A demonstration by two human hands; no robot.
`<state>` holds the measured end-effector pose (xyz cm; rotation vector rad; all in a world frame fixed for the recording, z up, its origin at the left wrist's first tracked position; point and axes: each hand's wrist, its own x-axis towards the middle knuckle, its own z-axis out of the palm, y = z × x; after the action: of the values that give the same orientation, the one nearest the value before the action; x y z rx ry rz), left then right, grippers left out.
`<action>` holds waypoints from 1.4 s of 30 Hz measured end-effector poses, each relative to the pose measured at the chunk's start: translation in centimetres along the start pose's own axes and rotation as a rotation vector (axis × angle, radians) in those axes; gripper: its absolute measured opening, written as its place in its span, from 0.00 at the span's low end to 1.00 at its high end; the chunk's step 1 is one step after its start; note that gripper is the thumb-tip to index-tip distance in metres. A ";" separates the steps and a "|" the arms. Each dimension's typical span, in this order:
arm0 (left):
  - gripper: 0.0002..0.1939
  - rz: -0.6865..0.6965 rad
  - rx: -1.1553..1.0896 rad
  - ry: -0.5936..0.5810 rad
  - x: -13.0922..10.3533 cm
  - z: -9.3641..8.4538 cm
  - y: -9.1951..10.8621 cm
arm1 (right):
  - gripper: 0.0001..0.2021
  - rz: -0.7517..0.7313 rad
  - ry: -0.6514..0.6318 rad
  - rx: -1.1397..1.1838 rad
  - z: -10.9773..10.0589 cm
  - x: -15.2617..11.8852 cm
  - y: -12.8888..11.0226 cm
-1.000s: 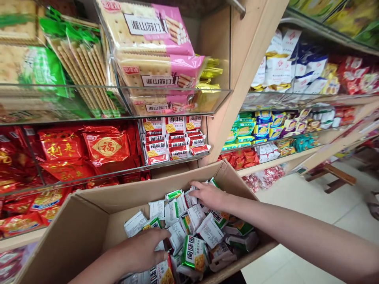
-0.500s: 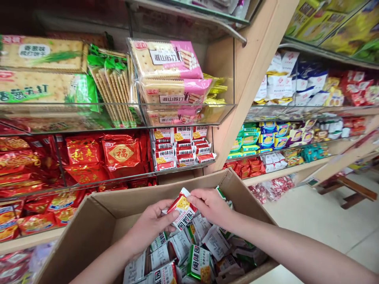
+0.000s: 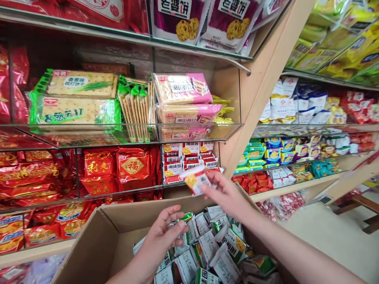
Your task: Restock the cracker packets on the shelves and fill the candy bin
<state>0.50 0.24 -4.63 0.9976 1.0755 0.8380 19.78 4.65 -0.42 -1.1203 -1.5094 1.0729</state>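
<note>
Between the fingers of my right hand (image 3: 223, 191) is a small red-and-white cracker packet (image 3: 194, 182), tilted, in front of the shelf's lower tier. Behind it, rows of similar red-and-white packets (image 3: 173, 161) are stacked in a glass-fronted compartment. My left hand (image 3: 168, 232) is over the cardboard box (image 3: 118, 236), fingers apart and curved, holding nothing. Under both hands, many loose cracker packets (image 3: 209, 240) with green, red and silvery-white wrappers lie jumbled in the box. The right forearm covers part of the box's right side.
Left of the stacked packets sit red bags (image 3: 133, 165) with gold print. Above are soda cracker packs (image 3: 183, 88) behind a glass shelf front (image 3: 195, 132). A slanting wooden upright (image 3: 266, 79) divides the shelving. A wooden stool (image 3: 364, 209) stands on the floor at right.
My right hand has lifted the cracker packet up and toward the shelf. The left hand has let go of it and opened. The view has tilted up, showing a higher shelf.
</note>
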 end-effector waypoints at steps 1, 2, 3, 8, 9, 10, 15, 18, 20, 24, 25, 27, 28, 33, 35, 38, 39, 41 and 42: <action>0.28 0.006 0.047 -0.012 0.0 -0.2 -0.1 | 0.16 -0.054 0.070 -0.076 -0.9 0.8 -0.7; 0.27 0.035 0.104 -0.019 0.1 -0.4 -0.1 | 0.16 -0.087 0.120 -0.136 -1.7 1.4 -1.3; 0.27 0.090 0.162 -0.012 0.3 -0.6 -0.1 | 0.16 -0.102 0.134 -0.182 -2.4 1.9 -1.8; 0.39 0.404 0.179 0.080 0.7 -1.0 1.3 | 0.15 -0.065 -0.253 -0.264 -2.1 1.1 -3.3; 0.40 0.401 0.129 0.045 0.8 -0.9 1.9 | 0.16 -0.047 -0.321 -0.268 -1.4 0.6 -3.3; 0.40 0.382 0.081 0.009 0.8 -0.9 2.4 | 0.18 -0.043 -0.355 -0.283 -0.6 0.1 -3.3; 0.23 0.338 -0.052 0.126 0.7 -0.9 4.2 | 0.31 -0.437 -0.312 -0.605 2.4 -1.1 -2.6; 0.21 0.384 -0.082 0.202 0.6 -1.0 4.7 | 0.25 -0.638 -0.283 -0.820 3.1 -0.5 -2.5; 0.23 0.415 -0.108 0.248 0.5 -1.2 5.0 | 0.19 -0.724 -0.213 -0.903 3.0 0.6 -2.7; 0.26 0.426 -0.080 0.352 0.2 -1.8 5.0 | 0.14 -0.689 0.024 -1.065 2.5 3.4 -3.6; 0.26 0.413 -0.056 0.361 0.3 -2.0 4.8 | 0.15 -0.638 0.066 -1.116 2.5 4.2 -3.8; 0.25 0.385 -0.020 0.351 0.5 -2.3 4.2 | 0.14 -0.552 0.105 -1.198 2.7 5.5 -4.1; 0.25 0.372 -0.015 0.340 0.7 -2.5 3.8 | 0.12 -0.542 0.106 -1.224 3.0 6.0 -4.1; 0.25 0.314 -0.020 0.270 1.1 -2.2 2.8 | 0.06 -0.676 0.085 -1.333 4.7 8.5 -3.2; 0.25 0.284 0.005 0.230 0.9 -1.9 2.8 | 0.06 -0.712 0.079 -1.388 4.9 9.3 -2.7; 0.24 0.263 0.060 0.182 0.6 -1.6 2.6 | 0.09 -0.738 0.082 -1.473 4.7 10.1 -2.3; 0.24 0.264 0.080 0.164 0.6 -1.6 2.4 | 0.10 -0.724 0.088 -1.499 4.6 10.3 -2.3; 0.21 0.282 0.126 0.133 0.7 -1.8 2.0 | 0.11 -0.676 0.102 -1.532 4.5 10.5 -2.3; 0.19 0.301 0.167 0.126 0.7 -1.9 1.8 | 0.11 -0.657 0.105 -1.537 4.6 10.6 -2.4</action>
<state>-1.24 1.94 -3.47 1.2822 1.1316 1.0795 13.45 14.05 2.98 -1.3345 -2.3495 -0.8146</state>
